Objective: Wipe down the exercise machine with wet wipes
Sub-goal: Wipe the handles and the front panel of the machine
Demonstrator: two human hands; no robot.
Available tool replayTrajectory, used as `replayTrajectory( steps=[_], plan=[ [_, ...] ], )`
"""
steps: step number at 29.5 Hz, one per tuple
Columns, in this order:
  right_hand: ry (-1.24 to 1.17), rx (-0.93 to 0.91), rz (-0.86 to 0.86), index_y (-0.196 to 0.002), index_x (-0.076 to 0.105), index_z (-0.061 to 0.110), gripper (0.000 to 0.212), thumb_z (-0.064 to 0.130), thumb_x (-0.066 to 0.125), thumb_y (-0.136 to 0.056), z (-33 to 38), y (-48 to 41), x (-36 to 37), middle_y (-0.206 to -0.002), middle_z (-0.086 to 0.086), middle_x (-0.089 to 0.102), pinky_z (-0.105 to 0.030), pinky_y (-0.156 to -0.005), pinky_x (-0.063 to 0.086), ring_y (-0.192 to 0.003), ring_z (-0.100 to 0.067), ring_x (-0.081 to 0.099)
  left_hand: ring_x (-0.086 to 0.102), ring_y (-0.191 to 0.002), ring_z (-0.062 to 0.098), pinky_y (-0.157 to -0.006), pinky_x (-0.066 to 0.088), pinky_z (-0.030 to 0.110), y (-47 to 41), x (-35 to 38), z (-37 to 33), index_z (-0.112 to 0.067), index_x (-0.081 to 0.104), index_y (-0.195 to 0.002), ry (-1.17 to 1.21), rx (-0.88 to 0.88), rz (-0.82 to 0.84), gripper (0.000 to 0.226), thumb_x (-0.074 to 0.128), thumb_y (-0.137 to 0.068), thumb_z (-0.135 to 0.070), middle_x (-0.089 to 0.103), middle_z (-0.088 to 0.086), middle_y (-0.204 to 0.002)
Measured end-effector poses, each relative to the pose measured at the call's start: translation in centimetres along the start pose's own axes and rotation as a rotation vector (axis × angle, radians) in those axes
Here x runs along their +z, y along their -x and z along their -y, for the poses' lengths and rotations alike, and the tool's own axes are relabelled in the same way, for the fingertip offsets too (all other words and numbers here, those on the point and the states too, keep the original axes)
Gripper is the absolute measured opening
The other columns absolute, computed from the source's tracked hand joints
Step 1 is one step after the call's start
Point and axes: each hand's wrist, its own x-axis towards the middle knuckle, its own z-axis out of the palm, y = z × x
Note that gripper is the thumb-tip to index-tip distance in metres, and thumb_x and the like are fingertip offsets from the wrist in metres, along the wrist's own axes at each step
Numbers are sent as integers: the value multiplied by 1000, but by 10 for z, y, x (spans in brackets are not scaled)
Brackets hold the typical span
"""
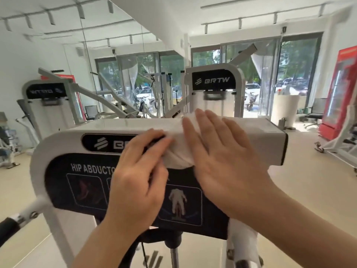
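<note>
- Grip: the left hand (135, 176) has bent fingers and a thumb that pinch the bunched left edge of the wipe (178, 153). The right hand (222, 155) lies flat on the wipe, fingers straight and together, pressing and holding nothing.
- Where it is: the wipe is draped over the front top edge of the machine (42, 151). Part of it lies on the white top cover (257, 132) and part hangs onto the black label panel (63, 190).
- Handling, our judgement: the wipe is thin, limp and damp. It will crease and roll under a push, and it is already gathered into folds below the right palm.
- Hold, our judgement: best taken under a flat palm with one edge pinched, as now, so that it spreads and does not ball up.
- The cover looks hard, smooth and fixed, so it should take firm pressure. We expect the rounded corners to lift the wipe's edge.
- Around:
  - a bar (9, 227) with a black grip sticks out at lower left, well apart from the hands;
  - a second machine (212, 80) stands behind;
  - a mirror (38, 55) covers the left wall;
  - a red cooler (342, 89) and a chair (316, 113) stand far right.
- In the way: nothing lies on the top cover beyond the right hand, and the left hand hides the middle of the label panel.
</note>
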Motion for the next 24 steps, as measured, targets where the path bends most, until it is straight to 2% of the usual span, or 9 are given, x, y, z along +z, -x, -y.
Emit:
replayTrajectory(
  steps=[2,4,7,9,12,16,20,22,24],
  plan=[
    [-48,-33,79,-150,28,13,55,37,33,-101,5,-22,-12,-139,-20,49,-44,-92,41,-122,-35,52,48,-119,7,-104,32,16,-10,5,-8,-9,61,-125,-14,-50,-56,36,46,-93,-11,56,0,-124],
    [-71,-160,90,-138,44,19,40,34,37,-101,7,-48,-23,-124,-6,59,-36,-74,38,-110,-25,59,50,-119,10,-103,36,19,-22,12,-17,-12,62,-123,-19,-70,-62,37,42,-92,-5,58,0,-124],
    [-81,-275,110,-133,50,18,35,26,40,-100,-6,-48,-32,-127,-1,58,-32,-71,32,-114,-22,58,52,-118,7,-102,38,20,-33,18,-29,-27,64,-115,88,-130,-62,42,39,-89,-5,59,-1,-123],
    [-96,-229,28,-132,48,9,37,23,34,-100,-26,-21,-19,-123,-13,59,-36,-74,36,-110,-29,57,51,-121,5,-102,37,18,-32,26,-44,-36,62,-114,77,-140,-31,42,42,-89,-9,58,-5,-125],
    [-159,-145,-179,-132,52,2,48,21,26,-97,-63,22,6,-125,-24,59,-47,-94,43,-115,-40,55,50,-126,14,-106,38,26,-24,46,-76,-30,59,-125,-24,-28,25,43,50,-91,-5,56,-5,-130],
    [-465,-138,-364,-150,27,-1,54,19,25,-100,-92,44,34,-159,-21,19,-44,-118,25,-149,-32,16,49,-130,16,-106,39,27,-23,78,-118,-15,55,-131,-70,71,-14,37,50,-95,-10,53,4,-137],
    [-968,-88,-436,-154,1,0,62,18,29,-101,-89,59,58,-162,-18,3,-42,-122,12,-151,-25,-2,50,-129,20,-105,44,43,-21,101,-136,-5,54,-130,-147,183,4,36,52,-95,-2,53,10,-137],
    [-1021,-84,-467,-152,-8,0,70,19,35,-100,-79,77,82,-161,-22,-5,-44,-121,11,-150,-31,-3,47,-133,25,-104,43,51,-16,104,-137,-3,54,-130,-253,224,24,34,50,-96,-6,52,11,-139],
    [-1063,-81,-387,-153,-3,-2,75,26,39,-97,-65,100,106,-161,-21,-6,-44,-118,18,-150,-33,1,41,-137,30,-108,40,49,-10,105,-138,-4,53,-131,-376,253,37,34,48,-98,-8,48,14,-143]
  ],
)
